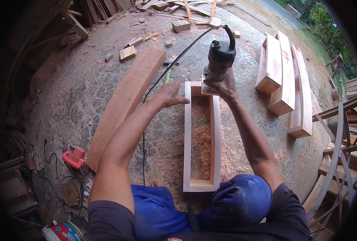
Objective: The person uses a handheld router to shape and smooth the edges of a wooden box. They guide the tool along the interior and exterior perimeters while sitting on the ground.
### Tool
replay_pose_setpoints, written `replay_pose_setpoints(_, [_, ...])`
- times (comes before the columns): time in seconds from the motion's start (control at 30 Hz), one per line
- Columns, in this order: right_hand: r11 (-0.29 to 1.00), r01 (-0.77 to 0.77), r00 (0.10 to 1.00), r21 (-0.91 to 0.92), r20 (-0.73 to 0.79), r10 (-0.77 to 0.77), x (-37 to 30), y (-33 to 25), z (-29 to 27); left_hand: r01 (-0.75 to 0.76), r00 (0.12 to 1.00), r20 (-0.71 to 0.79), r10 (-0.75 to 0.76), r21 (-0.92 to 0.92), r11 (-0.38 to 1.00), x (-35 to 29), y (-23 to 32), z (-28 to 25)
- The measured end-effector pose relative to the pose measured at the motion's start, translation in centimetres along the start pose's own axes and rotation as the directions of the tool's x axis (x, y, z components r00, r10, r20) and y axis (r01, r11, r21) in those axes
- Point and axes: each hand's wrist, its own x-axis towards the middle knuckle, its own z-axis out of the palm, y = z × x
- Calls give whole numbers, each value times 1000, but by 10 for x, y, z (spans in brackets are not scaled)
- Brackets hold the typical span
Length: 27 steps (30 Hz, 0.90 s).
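A long narrow wooden frame (215, 136) with a curved right side lies on the ground in front of me, between my knees. My right hand (226, 86) is wrapped round the lower part of a dark trim router (221, 56). The router is upright at the frame's far right corner; its bit is hidden. My left hand (171, 95) is beside the frame's far left corner, fingers apart and holding nothing. Its thumb points at the left rail; whether it touches cannot be made out. A black cord (178, 57) runs from the router's top down past my left forearm.
A thick curved wooden beam (126, 104) lies left, with a red power tool (74, 156) near its lower end. A green-handled hammer (168, 74) lies beyond my left hand. Several curved wooden boxes (283, 76) stand at right. Offcuts (181, 26) lie at the back; shavings (202, 148) fill the frame.
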Motion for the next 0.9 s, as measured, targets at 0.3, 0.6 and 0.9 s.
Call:
replay_pose_setpoints(0.3, [997, -54, 998, -60, -40, 51, -16, 49, 11, -173, 983, 26, 184, -231, 957, 45, 16, 44])
replay_pose_setpoints(0.6, [988, -31, 999, -155, -23, 28, -17, 66, 21, -347, 938, -57, 343, -118, 930, 63, 15, 40])
replay_pose_setpoints(0.9, [992, -86, 996, -96, -17, 85, -18, 85, 12, -289, 957, -9, 289, -60, 955, 69, 14, 46])
